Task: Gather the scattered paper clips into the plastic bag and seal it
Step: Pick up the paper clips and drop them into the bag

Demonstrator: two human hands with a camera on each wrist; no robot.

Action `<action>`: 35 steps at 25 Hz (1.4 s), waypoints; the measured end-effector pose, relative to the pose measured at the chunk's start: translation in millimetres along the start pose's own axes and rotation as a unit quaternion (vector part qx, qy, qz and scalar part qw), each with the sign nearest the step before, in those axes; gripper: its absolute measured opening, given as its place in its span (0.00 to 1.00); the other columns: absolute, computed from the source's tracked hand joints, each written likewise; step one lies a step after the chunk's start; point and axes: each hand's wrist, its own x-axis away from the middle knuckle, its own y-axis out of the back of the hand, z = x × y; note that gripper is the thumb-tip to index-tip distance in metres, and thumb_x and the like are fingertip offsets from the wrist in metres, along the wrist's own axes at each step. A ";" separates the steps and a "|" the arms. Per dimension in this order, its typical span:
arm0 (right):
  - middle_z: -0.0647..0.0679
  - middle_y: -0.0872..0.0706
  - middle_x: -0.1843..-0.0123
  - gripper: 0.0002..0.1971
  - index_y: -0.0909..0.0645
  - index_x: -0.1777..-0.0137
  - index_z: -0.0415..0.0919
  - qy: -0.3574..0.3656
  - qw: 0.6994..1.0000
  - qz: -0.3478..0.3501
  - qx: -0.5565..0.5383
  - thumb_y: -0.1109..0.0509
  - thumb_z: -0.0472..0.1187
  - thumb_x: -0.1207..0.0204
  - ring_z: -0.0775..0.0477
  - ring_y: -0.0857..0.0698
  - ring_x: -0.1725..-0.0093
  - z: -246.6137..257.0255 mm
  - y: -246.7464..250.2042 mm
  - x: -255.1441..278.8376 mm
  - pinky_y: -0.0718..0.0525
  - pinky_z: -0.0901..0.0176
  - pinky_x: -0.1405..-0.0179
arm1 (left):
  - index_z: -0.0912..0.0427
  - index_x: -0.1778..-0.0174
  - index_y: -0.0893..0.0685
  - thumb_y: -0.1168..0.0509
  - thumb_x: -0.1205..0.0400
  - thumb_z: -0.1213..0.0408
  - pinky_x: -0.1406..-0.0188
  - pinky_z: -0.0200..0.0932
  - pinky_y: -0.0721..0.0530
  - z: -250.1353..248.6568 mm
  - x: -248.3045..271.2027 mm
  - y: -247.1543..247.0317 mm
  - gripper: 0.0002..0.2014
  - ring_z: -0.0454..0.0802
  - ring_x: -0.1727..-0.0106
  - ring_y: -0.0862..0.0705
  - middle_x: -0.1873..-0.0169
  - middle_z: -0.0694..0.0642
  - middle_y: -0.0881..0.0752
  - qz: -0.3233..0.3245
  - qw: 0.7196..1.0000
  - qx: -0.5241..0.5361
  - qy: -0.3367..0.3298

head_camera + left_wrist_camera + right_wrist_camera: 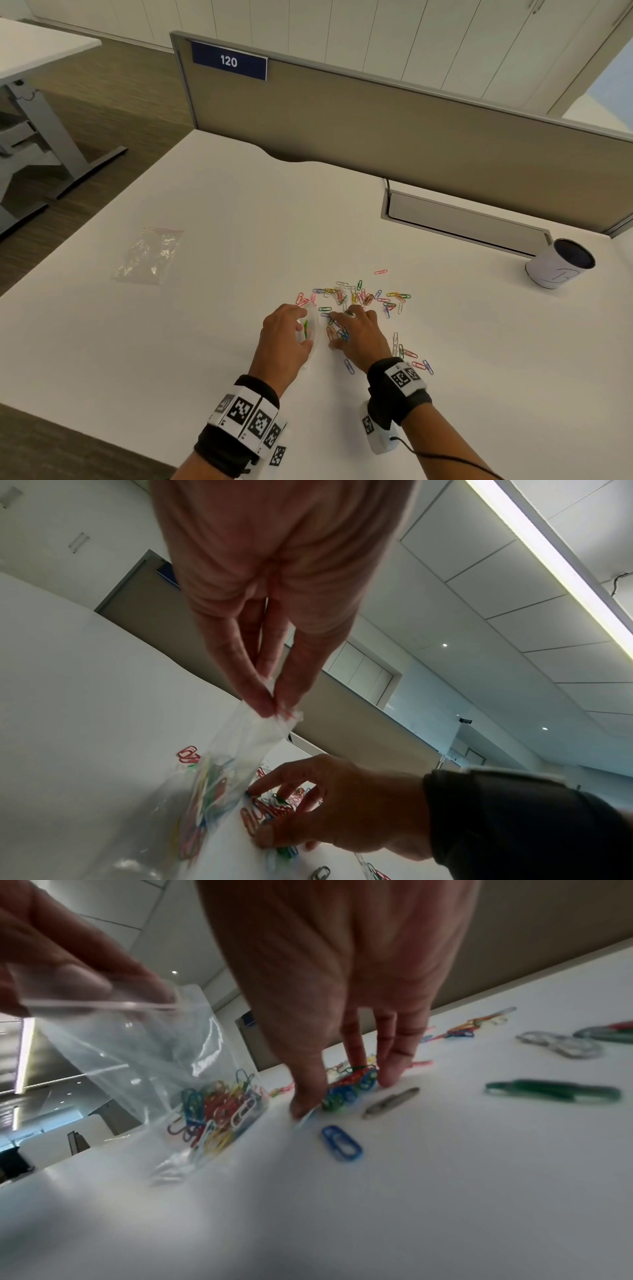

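Note:
My left hand (pixel 291 334) (pixel 276 704) pinches the top edge of a clear plastic bag (pixel 308 329) (pixel 219 783) (pixel 143 1053) that stands on the white table with several coloured clips inside. Just right of the bag, my right hand (pixel 346 330) (pixel 337 1093) curls its thumb and fingers round a small bunch of paper clips (pixel 349 1088) (pixel 267 811) on the table top. More coloured paper clips (pixel 359 296) lie scattered beyond both hands. A few others (pixel 411 356) lie by my right wrist, and a blue clip (pixel 342 1143) sits near the thumb.
A second clear bag (pixel 149 255) lies flat at the table's left. A white cup (pixel 560 263) with a dark inside stands at the right. A cable-tray lid (pixel 466 219) and a beige divider panel (pixel 376 130) close off the back edge.

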 end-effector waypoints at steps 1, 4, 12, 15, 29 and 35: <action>0.45 0.24 0.33 0.22 0.24 0.31 0.51 0.004 1.000 -0.029 -0.006 0.28 0.44 0.24 0.40 0.29 0.34 -0.5 -4.6 -0.3 0.19 0.47 0.41 | 0.60 0.37 0.19 0.26 0.29 0.72 0.44 0.38 0.16 0.0 0.2 0.4 0.23 0.47 0.49 0.17 0.39 0.54 0.18 -0.001 1.000 0.002 0.001; 0.44 0.17 0.45 0.10 0.17 0.42 0.43 0.013 0.996 -0.083 -0.026 0.33 0.35 0.21 0.40 0.21 0.44 -4.1 -7.2 -2.0 0.18 0.52 0.50 | 0.60 0.37 0.20 0.26 0.29 0.72 0.45 0.37 0.16 0.2 1.1 -0.1 0.23 0.46 0.49 0.17 0.39 0.54 0.18 0.002 1.000 0.003 0.002; 0.40 0.08 0.56 0.07 0.10 0.55 0.38 -0.058 0.974 -0.110 -0.191 0.30 0.30 0.27 0.42 0.11 0.57 -20.6 6.2 -3.4 0.13 0.56 0.53 | 0.59 0.36 0.20 0.25 0.29 0.70 0.48 0.32 0.18 -4.2 0.6 -3.0 0.25 0.43 0.51 0.18 0.37 0.54 0.19 0.016 1.000 0.001 0.006; 0.38 0.08 0.56 0.06 0.10 0.55 0.35 -0.111 0.898 -0.126 -0.407 0.25 0.28 0.29 0.42 0.09 0.58 -24.4 15.2 8.1 0.08 0.55 0.55 | 0.59 0.36 0.20 0.25 0.29 0.70 0.50 0.31 0.19 -6.3 0.5 -4.6 0.24 0.43 0.51 0.18 0.36 0.54 0.19 0.018 1.000 0.005 0.009; 0.32 0.09 0.56 0.08 0.13 0.51 0.26 -0.042 0.842 0.007 -0.538 0.24 0.28 0.30 0.43 0.09 0.60 31.9 49.6 29.9 0.09 0.60 0.59 | 0.59 0.37 0.20 0.23 0.30 0.69 0.51 0.35 0.15 -11.7 -0.7 -12.7 0.25 0.45 0.50 0.16 0.39 0.55 0.17 0.016 1.000 0.023 0.006; 0.36 0.08 0.61 0.04 0.10 0.56 0.33 -0.010 0.959 -0.039 -0.280 0.24 0.30 0.31 0.45 0.10 0.66 52.2 53.7 19.0 0.09 0.56 0.57 | 0.59 0.37 0.19 0.25 0.28 0.70 0.48 0.41 0.13 -9.8 -2.7 -6.8 0.23 0.47 0.50 0.16 0.40 0.55 0.16 0.012 1.000 0.009 0.002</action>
